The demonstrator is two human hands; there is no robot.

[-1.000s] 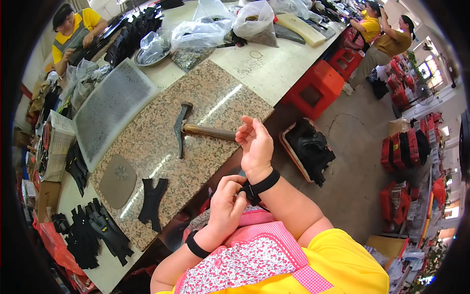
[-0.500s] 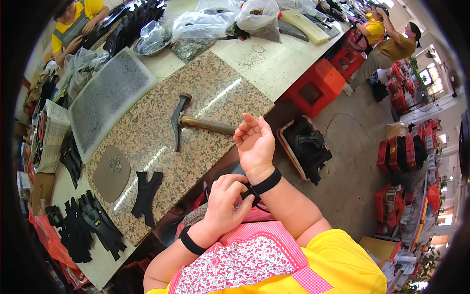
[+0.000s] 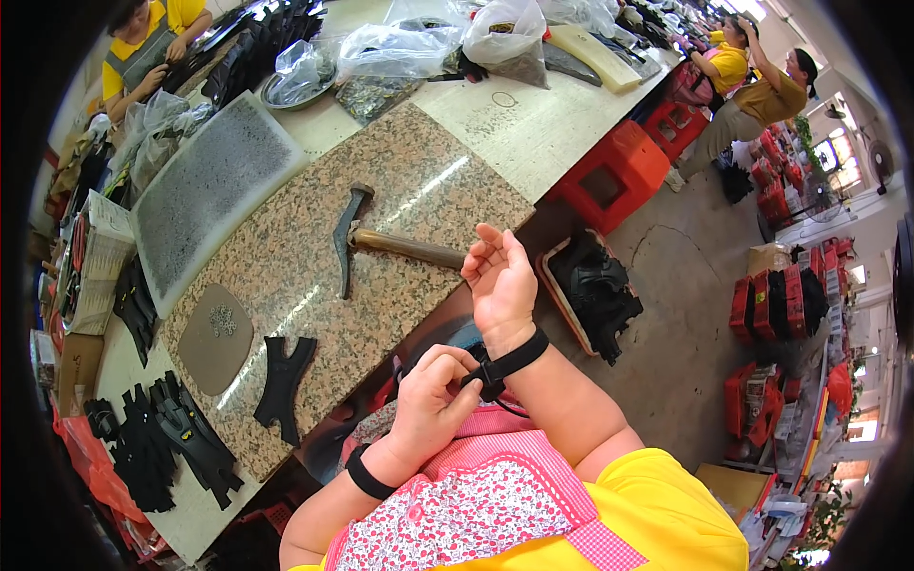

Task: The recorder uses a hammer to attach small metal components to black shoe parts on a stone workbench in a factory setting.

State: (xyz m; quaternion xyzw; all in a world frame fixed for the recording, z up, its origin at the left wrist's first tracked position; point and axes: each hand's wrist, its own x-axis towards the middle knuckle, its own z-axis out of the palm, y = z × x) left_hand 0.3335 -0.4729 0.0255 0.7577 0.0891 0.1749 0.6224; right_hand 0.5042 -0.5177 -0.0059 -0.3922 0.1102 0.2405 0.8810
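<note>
Black wrist strap (image 3: 522,358) sits around the right wrist, just below the palm; its visible length slants, lower-left end by the other hand, upper-right end on the wrist's far edge, so it crosses the forearm's line. Dark fastener (image 3: 487,383) at the lower-left end, partly covered. Left hand (image 3: 430,407): narrow, thumb and fingers pinched onto that end, knuckles up, forearm coming from lower left. Right hand (image 3: 500,285): palm up, fingers loosely curled and half spread, pointing away from the body. Second black band (image 3: 366,473) on the left wrist. Hammer (image 3: 405,248) lies on the granite slab (image 3: 371,324) atop the counter (image 3: 562,124): handle runs nearly crosswise, butt toward the right fingers, can't tell if touching; head's long axis points away from the worker, across the handle. Black forked piece (image 3: 284,385) nearer the slab's left end, lengthwise toward the worker, beside a rounded brown pad (image 3: 211,360) bearing small metal bits (image 3: 222,321).
</note>
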